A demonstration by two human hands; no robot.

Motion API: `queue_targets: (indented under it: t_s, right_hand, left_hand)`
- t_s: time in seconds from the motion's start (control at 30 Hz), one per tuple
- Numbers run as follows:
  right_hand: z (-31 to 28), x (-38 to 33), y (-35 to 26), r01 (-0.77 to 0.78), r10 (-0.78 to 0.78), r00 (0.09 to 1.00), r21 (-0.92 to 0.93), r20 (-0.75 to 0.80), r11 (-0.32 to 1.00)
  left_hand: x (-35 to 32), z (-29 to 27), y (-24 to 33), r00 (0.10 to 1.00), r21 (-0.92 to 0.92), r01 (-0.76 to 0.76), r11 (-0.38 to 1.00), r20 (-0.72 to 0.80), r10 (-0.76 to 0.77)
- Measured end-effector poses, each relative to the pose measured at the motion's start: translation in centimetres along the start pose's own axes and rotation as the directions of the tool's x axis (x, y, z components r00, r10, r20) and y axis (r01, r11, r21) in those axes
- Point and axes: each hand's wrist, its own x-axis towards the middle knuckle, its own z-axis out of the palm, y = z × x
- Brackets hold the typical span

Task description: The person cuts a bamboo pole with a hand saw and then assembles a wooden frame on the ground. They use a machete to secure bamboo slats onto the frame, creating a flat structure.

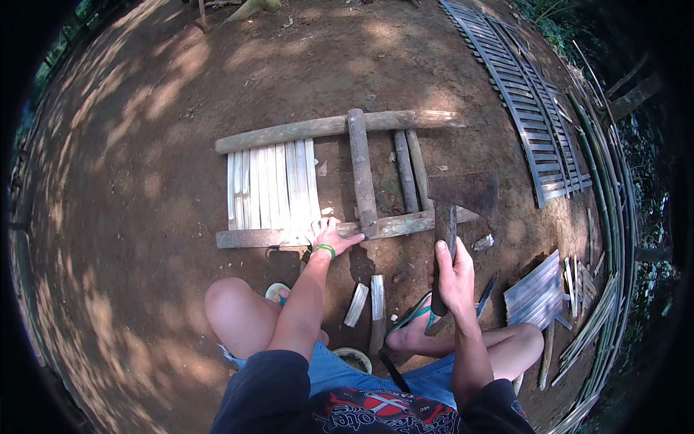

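My right hand [455, 277] is closed round the dark handle of a hatchet [466, 193], held upright with its broad, rusty blade at the top. To the left, my left hand [332, 237] rests on the near rail [260, 239] of a wooden frame, fingers spread and thumb stretched out to the right. Pale split slats [271, 184] lie side by side across the frame's left part, between the near rail and the far rail [289, 134]. A round crosspiece [361, 170] lies over both rails, just beyond my left thumb.
Two short split wood pieces [356, 304] lie between my legs, near a round container [353, 359]. A knife-like blade [487, 295] and a grey slatted panel [535, 293] are at right. Long bamboo poles [614, 239] line the right edge; a slatted rack [531, 108] lies far right.
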Motion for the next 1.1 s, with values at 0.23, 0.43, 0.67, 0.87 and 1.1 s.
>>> queue_targets:
  t_s: [0.23,0.43,0.67,0.87,1.1]
  right_hand:
    - [0.5,-0.5,-3.0,0.121,-0.114,0.992,-0.167,0.052,0.978]
    - [3.2,-0.9,-1.2,0.431,-0.431,0.901,-0.24,0.056,0.87]
    - [4.5,1.8,6.5,0.114,-0.049,0.99,-0.559,0.13,0.821]
    - [4.6,0.4,-2.6,0.293,-0.302,0.953,-0.24,0.0,0.926]
    - [4.4,2.1,9.5,0.034,-0.024,0.999,-0.521,0.026,0.853]
  left_hand:
    - [-0.2,-0.3,0.9,1.0,0.019,0.014,1.0,0.008,-0.014]
    - [-0.1,-0.4,0.1,0.995,-0.054,0.09,0.994,0.044,-0.087]
    - [-0.6,-0.1,0.6,0.995,-0.062,0.064,0.996,0.081,-0.058]
    - [-0.1,-0.3,0.6,0.995,-0.07,0.088,0.994,0.059,-0.084]
    - [0.1,0.0,1.6,1.0,0.002,-0.008,1.0,0.03,0.008]
